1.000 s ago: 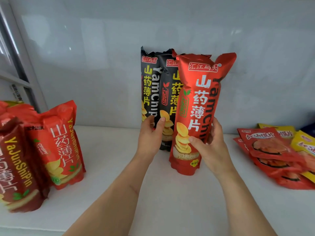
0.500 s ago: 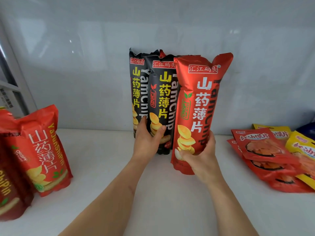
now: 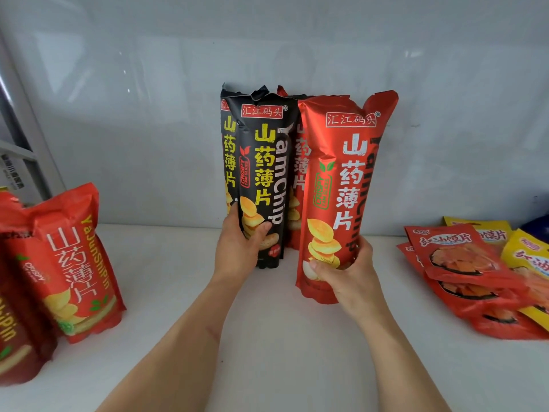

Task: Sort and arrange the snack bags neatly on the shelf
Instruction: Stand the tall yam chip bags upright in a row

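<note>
Both hands on tall yam-chip bags at mid-shelf [image 3: 267, 367], against the back wall.

Left hand [image 3: 240, 251]: fingers and thumb curled round the lower part of the front black bag [image 3: 264, 179], probably steadying it upright. A second black bag [image 3: 228, 150] stands just behind it to the left.

Right hand [image 3: 347, 272]: wrapped round the base of the red bag [image 3: 341, 185], which stands upright just right of the black one. Likely being set into the row, colours grouped. Another red bag [image 3: 298, 173] shows behind, between the two, mostly hidden.

Print: top label "汇江码头"; large "山药薄片"; "YamChip" down the side; small vertical badge, not legible.

Left edge: shorter red bags [image 3: 80, 263], "山药薄片", "YaJunShiPin", "CRISPY". Right edge: flat red packets [image 3: 457, 257] and yellow packets [image 3: 523, 254] lying overlapped, apparently still unsorted; script not surely readable.
</note>
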Action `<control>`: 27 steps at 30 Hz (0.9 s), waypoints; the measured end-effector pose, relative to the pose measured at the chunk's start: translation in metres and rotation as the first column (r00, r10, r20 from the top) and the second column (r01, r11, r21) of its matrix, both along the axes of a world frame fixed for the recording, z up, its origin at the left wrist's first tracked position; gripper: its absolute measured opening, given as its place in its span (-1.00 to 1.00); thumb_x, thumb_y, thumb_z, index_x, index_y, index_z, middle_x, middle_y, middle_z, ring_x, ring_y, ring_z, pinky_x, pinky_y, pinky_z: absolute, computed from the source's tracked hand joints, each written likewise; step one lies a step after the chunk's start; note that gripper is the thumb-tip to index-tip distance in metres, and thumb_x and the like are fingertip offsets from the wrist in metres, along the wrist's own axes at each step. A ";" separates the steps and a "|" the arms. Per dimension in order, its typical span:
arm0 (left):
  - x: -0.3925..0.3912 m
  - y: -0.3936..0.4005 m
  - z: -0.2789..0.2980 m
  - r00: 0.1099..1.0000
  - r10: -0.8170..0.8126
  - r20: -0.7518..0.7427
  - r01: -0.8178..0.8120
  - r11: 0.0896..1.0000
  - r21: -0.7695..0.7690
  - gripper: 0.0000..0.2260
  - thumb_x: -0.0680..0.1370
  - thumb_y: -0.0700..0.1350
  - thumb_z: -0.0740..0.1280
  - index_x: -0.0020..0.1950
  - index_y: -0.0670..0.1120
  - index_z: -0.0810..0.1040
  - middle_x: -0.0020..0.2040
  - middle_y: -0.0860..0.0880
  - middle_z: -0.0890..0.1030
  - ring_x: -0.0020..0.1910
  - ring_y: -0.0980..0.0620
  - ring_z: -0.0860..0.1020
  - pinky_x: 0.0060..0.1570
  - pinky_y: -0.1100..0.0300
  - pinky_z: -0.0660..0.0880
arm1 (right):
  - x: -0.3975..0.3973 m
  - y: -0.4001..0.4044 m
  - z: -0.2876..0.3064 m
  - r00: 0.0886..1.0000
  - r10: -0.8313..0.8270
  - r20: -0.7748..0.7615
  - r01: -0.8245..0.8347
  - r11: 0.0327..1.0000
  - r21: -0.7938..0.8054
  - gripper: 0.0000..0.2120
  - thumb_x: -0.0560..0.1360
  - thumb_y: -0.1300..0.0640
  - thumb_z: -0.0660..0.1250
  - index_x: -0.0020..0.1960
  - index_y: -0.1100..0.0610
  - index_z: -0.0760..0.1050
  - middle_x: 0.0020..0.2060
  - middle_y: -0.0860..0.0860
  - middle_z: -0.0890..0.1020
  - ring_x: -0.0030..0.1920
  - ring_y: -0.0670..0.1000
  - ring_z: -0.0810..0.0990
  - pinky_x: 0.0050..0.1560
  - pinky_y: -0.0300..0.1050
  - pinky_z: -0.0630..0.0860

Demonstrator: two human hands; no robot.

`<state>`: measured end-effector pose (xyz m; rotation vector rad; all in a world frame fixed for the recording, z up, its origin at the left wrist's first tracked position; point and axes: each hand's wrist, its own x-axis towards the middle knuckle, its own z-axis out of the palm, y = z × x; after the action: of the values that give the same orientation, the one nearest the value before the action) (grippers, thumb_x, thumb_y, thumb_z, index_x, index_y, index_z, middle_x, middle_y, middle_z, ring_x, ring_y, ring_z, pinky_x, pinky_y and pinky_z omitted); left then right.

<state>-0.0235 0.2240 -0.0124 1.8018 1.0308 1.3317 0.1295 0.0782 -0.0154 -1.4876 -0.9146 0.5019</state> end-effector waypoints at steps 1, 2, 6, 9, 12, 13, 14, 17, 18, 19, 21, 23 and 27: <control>-0.002 0.000 0.000 1.000 0.010 -0.007 -0.010 1.000 0.003 -0.48 0.54 0.06 0.42 0.46 0.17 0.33 0.25 0.19 0.58 0.23 0.12 0.56 0.25 -0.02 0.55 | -0.001 0.001 0.000 1.000 0.008 0.000 -0.008 1.000 -0.002 -0.24 0.33 0.03 0.60 0.29 -0.20 0.17 0.10 -0.24 0.50 0.06 -0.19 0.53 -0.09 -0.32 0.47; -0.004 0.001 -0.001 1.000 0.023 -0.007 -0.023 1.000 0.006 -0.49 0.55 0.06 0.42 0.45 0.18 0.33 0.25 0.19 0.58 0.22 0.11 0.57 0.24 -0.03 0.55 | -0.001 0.001 0.000 1.000 0.014 -0.002 -0.014 1.000 -0.002 -0.25 0.33 0.03 0.60 0.29 -0.20 0.17 0.10 -0.25 0.51 0.06 -0.21 0.54 -0.08 -0.31 0.48; -0.018 0.006 -0.003 0.995 0.098 -0.022 -0.098 0.995 0.018 -0.53 0.56 0.05 0.41 0.43 0.18 0.35 0.22 0.20 0.58 0.19 0.10 0.58 0.21 -0.01 0.56 | -0.003 0.006 0.000 0.999 0.036 -0.018 -0.036 0.999 0.000 -0.26 0.32 0.04 0.61 0.28 -0.19 0.19 0.09 -0.27 0.52 0.06 -0.22 0.55 -0.06 -0.31 0.50; -0.030 0.014 -0.006 0.985 0.165 -0.044 -0.162 0.985 0.052 -0.51 0.55 0.11 0.39 0.44 0.18 0.33 0.25 0.14 0.57 0.22 0.04 0.56 0.20 -0.08 0.56 | -0.006 0.014 -0.001 0.999 0.042 -0.010 -0.042 0.999 -0.009 -0.25 0.30 0.00 0.62 0.29 -0.19 0.21 0.10 -0.26 0.54 0.08 -0.18 0.57 0.00 -0.24 0.54; -0.037 0.021 -0.009 0.980 0.190 -0.059 -0.185 0.980 0.070 -0.49 0.55 0.15 0.37 0.46 0.17 0.30 0.28 0.10 0.56 0.25 0.01 0.54 0.20 -0.13 0.54 | -0.008 0.021 0.001 0.997 0.074 -0.027 -0.074 0.997 -0.012 -0.24 0.31 0.02 0.62 0.33 -0.15 0.22 0.11 -0.25 0.55 0.05 -0.20 0.59 -0.06 -0.31 0.54; -0.038 0.022 -0.009 0.979 0.192 -0.062 -0.188 0.980 0.066 -0.48 0.55 0.17 0.36 0.47 0.17 0.29 0.30 0.09 0.55 0.27 0.01 0.53 0.21 -0.14 0.54 | -0.009 0.024 0.003 0.996 0.081 -0.025 -0.082 0.997 -0.012 -0.25 0.32 0.02 0.61 0.33 -0.14 0.21 0.09 -0.27 0.54 0.02 -0.22 0.58 -0.13 -0.37 0.51; -0.038 0.023 -0.009 0.979 0.193 -0.066 -0.189 0.980 0.064 -0.46 0.55 0.18 0.36 0.49 0.17 0.28 0.31 0.09 0.54 0.28 0.01 0.52 0.21 -0.14 0.55 | -0.010 0.026 0.005 0.996 0.084 -0.020 -0.084 0.996 -0.013 -0.25 0.33 0.02 0.60 0.33 -0.14 0.21 0.07 -0.29 0.53 -0.01 -0.24 0.57 -0.18 -0.40 0.49; -0.038 0.025 -0.011 0.978 0.195 -0.074 -0.191 0.980 0.064 -0.43 0.54 0.19 0.36 0.50 0.17 0.26 0.33 0.10 0.52 0.30 0.01 0.51 0.20 -0.16 0.56 | -0.012 0.034 0.007 0.997 0.074 -0.012 -0.074 0.997 -0.012 -0.23 0.33 0.03 0.60 0.37 -0.09 0.21 0.05 -0.30 0.51 -0.02 -0.26 0.56 -0.22 -0.41 0.48; -0.037 0.025 -0.011 0.979 0.193 -0.060 -0.189 0.980 0.058 -0.42 0.54 0.18 0.38 0.51 0.15 0.26 0.35 0.08 0.51 0.32 0.01 0.49 0.23 -0.17 0.54 | -0.013 0.036 0.007 0.998 0.069 -0.008 -0.069 0.998 -0.015 -0.23 0.34 0.03 0.60 0.38 -0.09 0.21 0.05 -0.30 0.51 -0.02 -0.26 0.55 -0.23 -0.42 0.49; -0.036 0.024 -0.011 0.980 0.195 -0.042 -0.193 0.980 0.054 -0.39 0.54 0.14 0.40 0.53 0.10 0.26 0.39 0.05 0.48 0.37 -0.01 0.45 0.29 -0.17 0.49 | -0.013 0.038 0.007 0.998 0.067 -0.008 -0.067 0.998 -0.015 -0.23 0.34 0.04 0.60 0.38 -0.08 0.21 0.05 -0.29 0.51 -0.02 -0.27 0.55 -0.25 -0.43 0.49; -0.033 0.016 -0.006 0.963 0.265 -0.043 -0.259 0.959 0.113 -0.32 0.53 0.09 0.44 0.56 -0.04 0.23 0.50 -0.06 0.35 0.48 -0.09 0.31 0.45 -0.15 0.34 | -0.013 0.038 0.006 0.998 0.070 -0.005 -0.070 0.997 -0.014 -0.23 0.33 0.05 0.60 0.37 -0.07 0.21 0.06 -0.27 0.51 -0.02 -0.27 0.55 -0.30 -0.46 0.50; -0.027 0.004 0.002 0.927 0.374 -0.016 -0.348 0.877 0.331 -0.33 0.53 0.05 0.44 0.53 -0.16 0.26 0.51 -0.18 0.30 0.49 -0.16 0.26 0.47 -0.14 0.28 | -0.012 0.038 0.000 0.997 0.071 0.019 -0.070 0.997 -0.043 -0.23 0.33 0.03 0.60 0.36 -0.08 0.20 0.06 -0.27 0.50 0.00 -0.25 0.55 -0.30 -0.47 0.49; -0.002 -0.022 0.016 0.963 0.258 0.079 -0.244 0.706 0.665 -0.44 0.57 0.05 0.36 0.45 -0.25 0.36 0.43 -0.26 0.40 0.49 -0.07 0.28 0.49 0.08 0.25 | -0.007 0.037 -0.015 0.997 0.062 0.041 -0.056 0.991 -0.121 -0.15 0.29 0.03 0.63 0.42 0.01 0.23 0.14 -0.14 0.54 0.16 -0.05 0.57 0.00 -0.26 0.52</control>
<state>-0.0259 0.2024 0.0037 2.2412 0.8828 2.0617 0.1222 0.1153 -0.0301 -1.5886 -0.9799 0.5774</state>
